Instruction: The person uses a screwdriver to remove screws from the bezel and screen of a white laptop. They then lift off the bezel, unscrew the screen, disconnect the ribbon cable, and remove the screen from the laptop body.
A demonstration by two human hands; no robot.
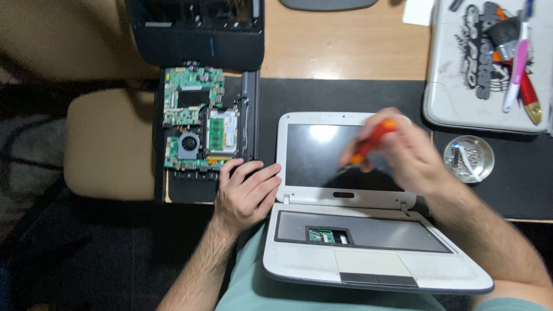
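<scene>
bare dark mat lies open between the white laptop [368,230] and the small metal dish [468,159], a narrow passage. left of the laptop the opened circuit board [199,121] crowds the desk [340,52], with the left hand [245,193] filling the gap between them. the right hand [403,150] and orange screwdriver [371,141] block the screen. a white tray [455,86] fills the far right corner.

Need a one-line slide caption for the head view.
Right hand holds an orange screwdriver over a white laptop; left hand rests by an exposed motherboard.
</scene>
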